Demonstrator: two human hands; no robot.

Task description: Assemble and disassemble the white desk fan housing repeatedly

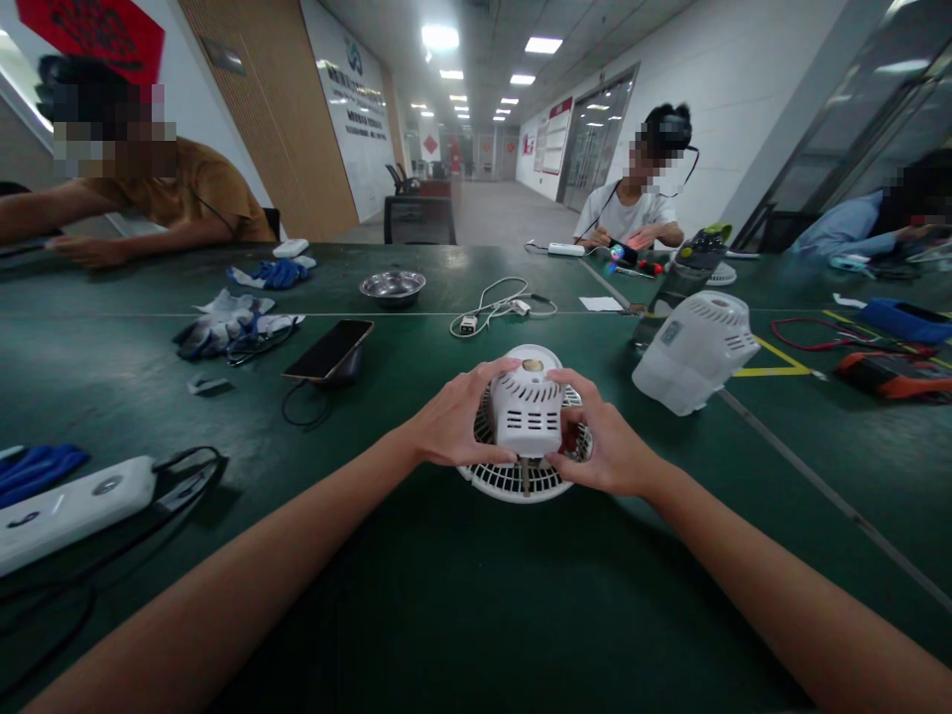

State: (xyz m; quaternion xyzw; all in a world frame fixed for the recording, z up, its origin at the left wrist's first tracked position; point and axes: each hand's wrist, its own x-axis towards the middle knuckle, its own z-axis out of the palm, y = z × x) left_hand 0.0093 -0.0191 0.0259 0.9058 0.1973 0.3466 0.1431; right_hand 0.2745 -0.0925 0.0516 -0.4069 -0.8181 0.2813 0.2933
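A white slotted motor housing sits at the back of a round white fan grille, which lies on the green table. My left hand grips the housing from the left, its thumb low and fingers near the top. From the right, my right hand closes on the same housing, thumb at the lower edge and index finger near the top. A brownish round spot shows in the top of the housing. The far side of the housing and whatever lies under the grille are hidden.
Right of my hands stand a translucent white plastic part and a bottle. Beyond lie a coiled white cable and metal bowl. Leftward are a phone, gloves and power strip. Several people sit around the table.
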